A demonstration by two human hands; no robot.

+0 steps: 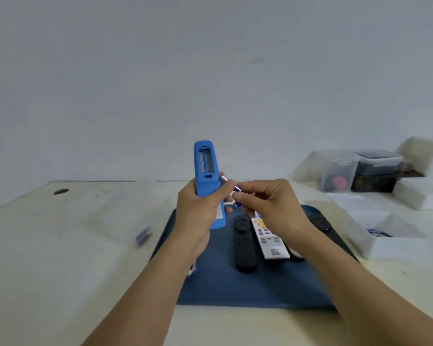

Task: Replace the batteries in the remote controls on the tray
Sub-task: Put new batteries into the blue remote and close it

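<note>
My left hand (198,211) grips a blue remote (206,168) upright above the tray, its back toward me and the battery bay open and bare. My right hand (268,206) pinches small blue-and-silver batteries (229,183) beside the remote's lower right edge; one tip touches my left thumb. On the dark blue tray (235,288) lie a black remote (244,243), a white remote (269,239) with coloured buttons, and another black remote (323,227) partly hidden by my right arm.
A small purple-grey battery pack (143,235) lies on the table left of the tray. A white box (388,238) holding batteries stands at the right. Clear plastic containers (360,171) and white boxes sit at the back right. A cable hole (61,191) is at far left.
</note>
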